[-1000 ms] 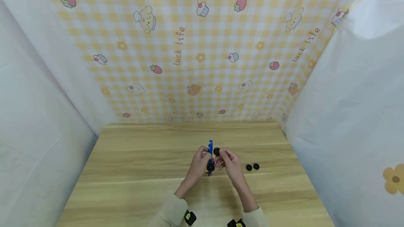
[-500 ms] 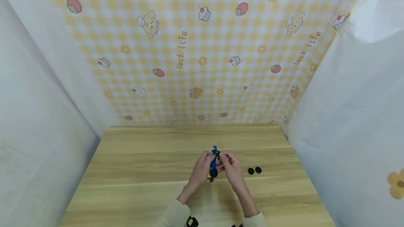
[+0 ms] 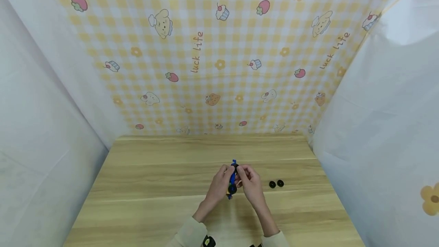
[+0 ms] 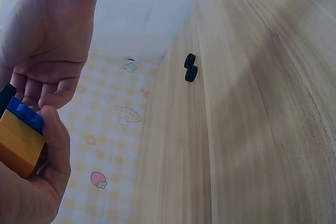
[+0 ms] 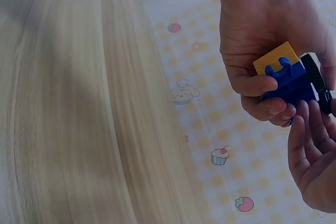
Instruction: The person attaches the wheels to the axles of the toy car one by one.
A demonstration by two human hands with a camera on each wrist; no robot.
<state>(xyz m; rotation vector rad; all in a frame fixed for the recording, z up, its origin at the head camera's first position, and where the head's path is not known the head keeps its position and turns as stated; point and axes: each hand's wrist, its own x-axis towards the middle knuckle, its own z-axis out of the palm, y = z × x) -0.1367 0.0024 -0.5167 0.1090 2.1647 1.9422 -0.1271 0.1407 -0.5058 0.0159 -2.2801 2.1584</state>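
Left hand around blue-and-yellow toy

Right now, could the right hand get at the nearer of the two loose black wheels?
Likely yes: the loose wheel lies on the table to the right of the right hand, with nothing visible between. First, though, the hand would probably have to release the far wheel at the blue toy.

Soft, diffuse light, broad soft-edged shadows across the tabletop, wrist views hazier.
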